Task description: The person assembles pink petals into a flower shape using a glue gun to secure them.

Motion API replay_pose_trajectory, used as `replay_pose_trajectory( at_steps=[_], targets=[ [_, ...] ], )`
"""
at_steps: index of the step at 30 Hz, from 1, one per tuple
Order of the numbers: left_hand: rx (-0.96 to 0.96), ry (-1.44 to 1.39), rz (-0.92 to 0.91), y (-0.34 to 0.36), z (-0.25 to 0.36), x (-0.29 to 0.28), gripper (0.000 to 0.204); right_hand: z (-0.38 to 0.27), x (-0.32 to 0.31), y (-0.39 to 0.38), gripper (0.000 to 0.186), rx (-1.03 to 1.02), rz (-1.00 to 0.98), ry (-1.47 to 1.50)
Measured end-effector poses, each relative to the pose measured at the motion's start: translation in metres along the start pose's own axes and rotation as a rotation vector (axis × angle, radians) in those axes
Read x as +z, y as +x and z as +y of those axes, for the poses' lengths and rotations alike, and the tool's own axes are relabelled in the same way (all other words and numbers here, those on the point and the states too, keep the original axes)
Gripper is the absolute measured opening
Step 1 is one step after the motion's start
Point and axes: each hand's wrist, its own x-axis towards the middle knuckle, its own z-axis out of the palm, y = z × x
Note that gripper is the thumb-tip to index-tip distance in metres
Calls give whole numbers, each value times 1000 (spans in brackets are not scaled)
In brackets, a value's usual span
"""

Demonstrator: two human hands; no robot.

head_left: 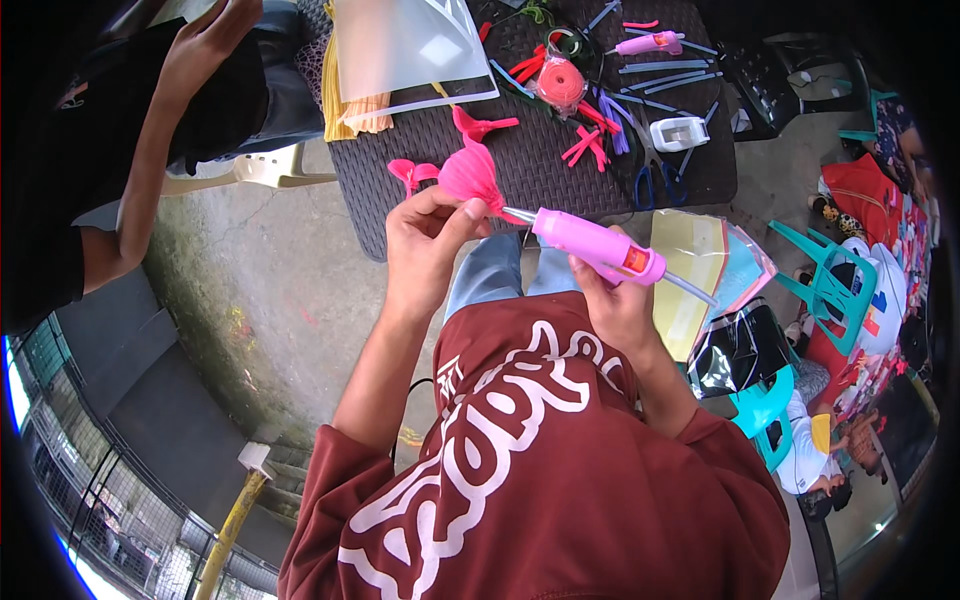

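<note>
Between the thumb and fingers of my left hand [428, 240] is the base of a bright pink crepe paper flower [468, 176]. My right hand [620, 300] is wrapped around a pink glue gun [590, 245], with a glue stick [692, 289] poking out of its back end. The gun's metal nozzle points left and meets the flower's base; whether glue is coming out I cannot tell. Just beyond my left hand, two more pink paper pieces, a curled one [412, 174] and a cone-shaped one [482, 125], lie on the dark woven table [370, 205].
On the table are a clear plastic sheet [410, 50], a pink crepe roll [560, 82], several glue sticks [665, 66], a second glue gun [648, 43], a white tape dispenser [679, 133] and scissors [655, 165]. Another person's arm [150, 170] is at left; green chairs [835, 285] stand right.
</note>
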Motion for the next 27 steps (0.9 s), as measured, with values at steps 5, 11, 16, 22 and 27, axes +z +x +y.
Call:
replay_pose_trajectory(
  at_steps=[5,11,16,22,27],
  targets=[
    [3,17,35,-1,0,1,8,0,-1,-2,10,-19,-14,-17],
    [33,20,49,-4,-1,1,8,-2,-2,-3,11,-33,-13,-33],
    [51,3,46,-5,-1,2,7,-2,-2,-6,11,-33,-10,-11],
    [29,-48,12,-7,-3,3,6,-1,-1,-8,12,-52,-5,-3],
    [22,-90,-6,-9,-5,3,6,-3,-1,-9,12,-33,-15,11]
  ],
)
